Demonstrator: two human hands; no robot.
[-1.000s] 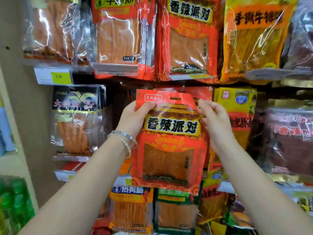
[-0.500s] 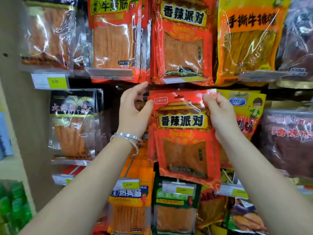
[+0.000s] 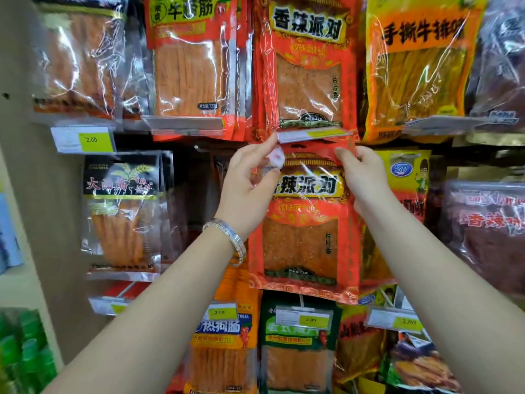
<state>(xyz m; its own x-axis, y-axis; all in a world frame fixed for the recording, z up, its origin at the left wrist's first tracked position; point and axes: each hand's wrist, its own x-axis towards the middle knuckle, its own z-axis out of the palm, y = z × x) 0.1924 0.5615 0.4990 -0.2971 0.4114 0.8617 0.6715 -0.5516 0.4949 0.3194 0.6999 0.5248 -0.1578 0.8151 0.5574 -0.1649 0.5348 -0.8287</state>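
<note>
Red snack packet (image 3: 301, 240), lifted higher than a second ago: we are pinching its top corners with left hand (image 3: 244, 191) and right hand (image 3: 363, 180), equally near, its long axis hanging straight down, top edge reaching just under the price tag (image 3: 312, 134).

A snack packet (image 3: 304, 237) below its twin (image 3: 308, 81), price tag (image 3: 312, 134) between.

both hands (image 3: 250, 186) (image 3: 366, 180) pinch red snack pack (image 3: 306, 240) top corners (hanging upright)
</note>
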